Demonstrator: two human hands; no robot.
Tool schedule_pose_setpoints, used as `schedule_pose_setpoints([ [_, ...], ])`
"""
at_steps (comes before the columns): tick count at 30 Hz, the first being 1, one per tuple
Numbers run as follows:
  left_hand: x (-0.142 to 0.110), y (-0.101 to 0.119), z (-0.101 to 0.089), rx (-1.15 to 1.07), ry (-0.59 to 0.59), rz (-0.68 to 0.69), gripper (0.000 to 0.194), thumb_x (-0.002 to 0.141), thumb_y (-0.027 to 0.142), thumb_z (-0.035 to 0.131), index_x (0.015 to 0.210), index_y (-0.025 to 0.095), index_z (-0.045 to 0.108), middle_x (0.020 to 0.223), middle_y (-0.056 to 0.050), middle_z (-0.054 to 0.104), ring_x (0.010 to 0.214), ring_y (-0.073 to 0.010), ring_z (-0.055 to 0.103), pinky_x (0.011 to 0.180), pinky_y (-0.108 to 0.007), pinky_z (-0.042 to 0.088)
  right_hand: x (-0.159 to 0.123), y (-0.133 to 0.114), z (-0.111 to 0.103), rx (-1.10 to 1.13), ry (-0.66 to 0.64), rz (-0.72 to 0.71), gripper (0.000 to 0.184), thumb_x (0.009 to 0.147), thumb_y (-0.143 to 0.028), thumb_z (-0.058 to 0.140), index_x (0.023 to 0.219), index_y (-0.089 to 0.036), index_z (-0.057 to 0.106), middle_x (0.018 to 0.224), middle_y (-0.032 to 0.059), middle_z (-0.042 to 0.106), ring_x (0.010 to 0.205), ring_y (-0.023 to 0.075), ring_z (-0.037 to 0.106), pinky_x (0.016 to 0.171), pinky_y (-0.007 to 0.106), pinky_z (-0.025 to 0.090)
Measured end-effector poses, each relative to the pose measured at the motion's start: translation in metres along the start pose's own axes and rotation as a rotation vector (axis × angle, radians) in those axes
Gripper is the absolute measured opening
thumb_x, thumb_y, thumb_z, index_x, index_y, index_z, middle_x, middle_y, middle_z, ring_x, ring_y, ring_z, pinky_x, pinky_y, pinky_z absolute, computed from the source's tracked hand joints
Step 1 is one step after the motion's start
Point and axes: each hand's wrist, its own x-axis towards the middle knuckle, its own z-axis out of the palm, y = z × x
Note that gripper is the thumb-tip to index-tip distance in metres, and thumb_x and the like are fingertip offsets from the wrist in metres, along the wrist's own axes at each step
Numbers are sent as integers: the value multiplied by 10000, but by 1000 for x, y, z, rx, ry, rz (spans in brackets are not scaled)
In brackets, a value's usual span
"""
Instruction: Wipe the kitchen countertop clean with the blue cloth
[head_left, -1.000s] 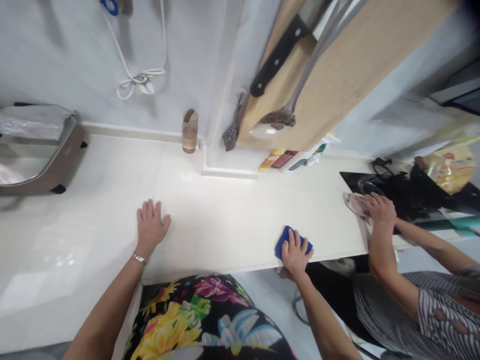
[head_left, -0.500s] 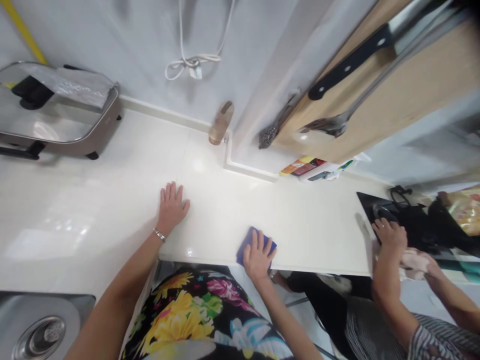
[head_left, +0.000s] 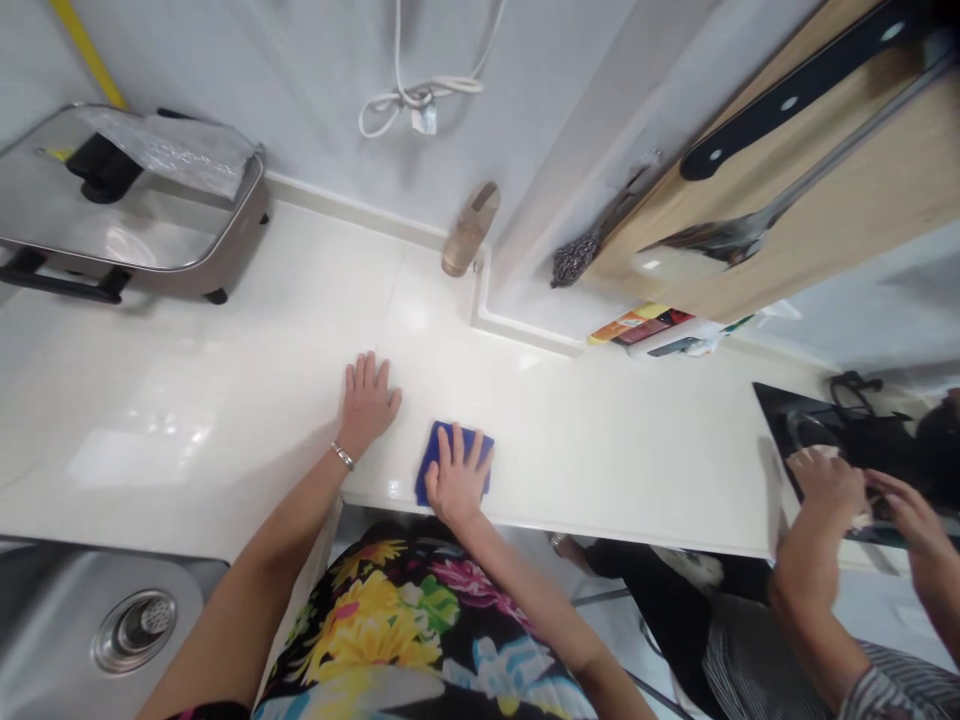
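My right hand [head_left: 456,478] lies flat with spread fingers on a folded blue cloth [head_left: 433,448], pressing it onto the cream countertop [head_left: 615,450] near its front edge. My left hand [head_left: 367,400] rests palm down, fingers stretched out, on the counter just left of the cloth. A bracelet is on my left wrist.
A steel sink [head_left: 90,630] is at the lower left, a metal appliance [head_left: 127,215] at the back left, a small brown bottle [head_left: 469,232] by the wall. A knife and ladle hang on a wooden board [head_left: 810,190]. Another person's hands [head_left: 847,495] work at the stove on the right.
My right hand has slid the blue cloth leftward along the counter's front edge, close to my left hand. The other person's hands stayed by the stove as the view shifted left.
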Motion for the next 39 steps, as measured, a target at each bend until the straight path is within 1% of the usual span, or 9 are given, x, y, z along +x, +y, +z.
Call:
schedule_pose_setpoints([
  [4,3,-16,-3,-35,-50,26,556,970,379,435,1439,88,499,1632,-214,307,1554,-344,184,1250,-608,156,3,-1,-5,52,17,-31,656,967,-416,402,1584,-257,246,1681,47,204,1520,474,86,1170,771,134],
  [8,-2,-52,-25,-113,-116,24,513,1000,399,356,1399,139,547,1563,-165,451,1506,-265,332,1244,-506,263,4,19,-10,98,25,-128,605,989,-439,384,1566,-276,301,1650,47,297,1507,451,173,1163,793,80],
  [11,-20,-85,-53,-26,10,-165,539,989,410,366,1425,133,523,1581,-168,420,1528,-291,276,1244,-529,251,10,42,-12,140,31,-322,600,1002,-412,371,1568,-230,289,1633,81,329,1506,386,237,1194,758,41],
  [14,-50,-115,-87,125,134,-386,591,960,398,415,1471,106,474,1639,-194,300,1562,-356,127,1244,-607,167,17,63,-10,160,49,-635,609,1007,-347,365,1581,-196,228,1645,95,295,1532,296,219,1247,663,54],
  [18,-91,-142,-116,210,197,-640,673,960,436,402,1531,82,389,1676,-221,162,1563,-402,13,1228,-668,77,23,77,-5,144,46,-929,646,984,-313,411,1584,-188,209,1653,76,276,1553,269,162,1274,564,125],
  [21,-109,-148,-117,204,225,-742,687,971,461,363,1545,83,368,1675,-224,160,1561,-409,10,1219,-683,62,21,77,-3,120,33,-935,683,963,-303,437,1586,-162,196,1656,98,258,1555,298,142,1262,576,170],
  [25,-113,-145,-108,207,303,-723,675,979,467,364,1557,118,360,1684,-188,169,1566,-390,-8,1225,-671,43,18,73,-2,81,-7,-920,702,948,-296,446,1584,-134,199,1661,127,237,1556,333,115,1247,612,184],
  [30,-111,-143,-105,187,316,-749,647,965,424,418,1537,122,399,1682,-169,194,1570,-368,22,1249,-619,29,17,47,0,82,-2,-905,704,945,-325,457,1573,-102,232,1663,157,222,1556,357,86,1241,620,177],
  [39,-110,-135,-111,128,287,-803,639,953,396,436,1528,119,403,1689,-147,184,1571,-361,25,1257,-619,21,21,-61,-5,148,-53,-908,690,949,-368,455,1558,-93,282,1645,198,252,1549,382,81,1231,650,131],
])
